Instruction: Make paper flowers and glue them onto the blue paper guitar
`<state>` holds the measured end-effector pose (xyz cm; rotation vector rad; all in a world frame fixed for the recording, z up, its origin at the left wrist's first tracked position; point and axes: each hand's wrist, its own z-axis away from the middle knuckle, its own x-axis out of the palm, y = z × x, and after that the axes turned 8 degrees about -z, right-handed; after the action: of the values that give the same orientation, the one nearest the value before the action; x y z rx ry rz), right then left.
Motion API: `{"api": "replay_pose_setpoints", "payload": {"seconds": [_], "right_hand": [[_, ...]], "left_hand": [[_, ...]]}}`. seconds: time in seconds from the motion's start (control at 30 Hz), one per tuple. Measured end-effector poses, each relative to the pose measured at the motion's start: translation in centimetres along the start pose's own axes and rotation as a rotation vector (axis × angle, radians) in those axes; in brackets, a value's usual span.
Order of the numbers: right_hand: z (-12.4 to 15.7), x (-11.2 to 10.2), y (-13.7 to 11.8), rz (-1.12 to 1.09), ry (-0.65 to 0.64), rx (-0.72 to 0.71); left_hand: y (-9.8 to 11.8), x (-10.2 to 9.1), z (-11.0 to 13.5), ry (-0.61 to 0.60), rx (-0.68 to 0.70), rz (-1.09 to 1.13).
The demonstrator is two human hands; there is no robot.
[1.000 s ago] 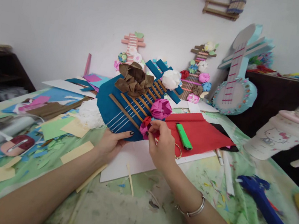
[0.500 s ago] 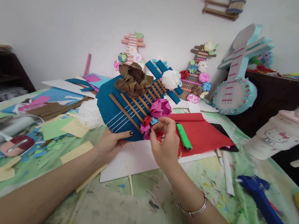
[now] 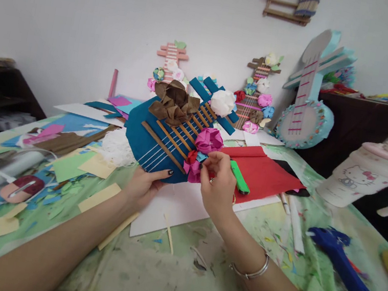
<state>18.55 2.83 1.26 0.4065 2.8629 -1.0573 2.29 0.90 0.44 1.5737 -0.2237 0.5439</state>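
Observation:
A blue paper guitar [image 3: 143, 139] with brown slats, white strings, a brown paper flower [image 3: 174, 103], a white flower [image 3: 222, 102] and a magenta flower [image 3: 209, 140] is held tilted above the table. My left hand [image 3: 144, 186] grips its lower edge from beneath, thumb on the front. My right hand [image 3: 217, 185] pinches a small red and pink paper flower [image 3: 191, 164] against the guitar's lower right edge, fingers closed on it.
A red sheet [image 3: 267, 172] with a green cutter [image 3: 239, 177] lies behind my right hand. A white sheet [image 3: 176, 209] is under the hands. A blue glue gun [image 3: 340, 262] and a white cartoon-cat tumbler [image 3: 371, 173] are at right. Paper scraps cover the left. Finished paper guitars [image 3: 307, 105] lean on the wall.
My right hand has shifted slightly up and right while working the small flower on the guitar's edge. The left hand and the guitar have stayed nearly still.

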Motion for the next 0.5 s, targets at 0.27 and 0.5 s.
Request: {"api": "replay_pose_setpoints", "payload": {"seconds": [0.27,0.5], "right_hand": [[0.07,-0.07,0.29,-0.069,0.015,0.049],[0.10,0.12,0.43,-0.230,-0.026,0.137]], "left_hand": [[-0.16,-0.26,-0.27,-0.007,0.020,-0.050],[-0.18,-0.32,-0.37,0.005,-0.025,0.008]]}}
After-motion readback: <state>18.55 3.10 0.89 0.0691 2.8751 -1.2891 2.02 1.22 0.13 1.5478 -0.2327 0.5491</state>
